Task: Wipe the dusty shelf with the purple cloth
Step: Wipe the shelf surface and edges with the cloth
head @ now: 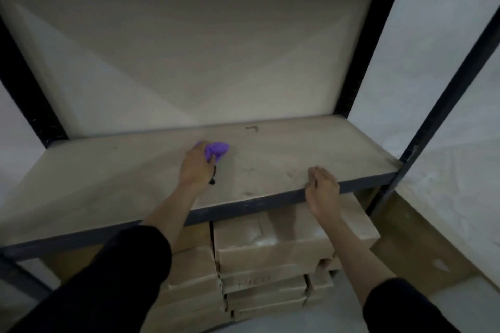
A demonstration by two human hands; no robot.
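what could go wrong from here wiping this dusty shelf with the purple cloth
The purple cloth is bunched in the left hand, so little of it meets the shelf; dust streaks may stay. Dust swept forward could fall onto the cardboard boxes below. The right hand rests on the front edge, so that patch may go unwiped.

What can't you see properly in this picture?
Head view:
- Purple cloth: bunched up, mostly hidden by the left hand.
- Small dark thing under that hand: too blurry to name.
- Right hand on the shelf edge: its grip underneath is hidden by the edge.
- Writing on a box: too dim to read.
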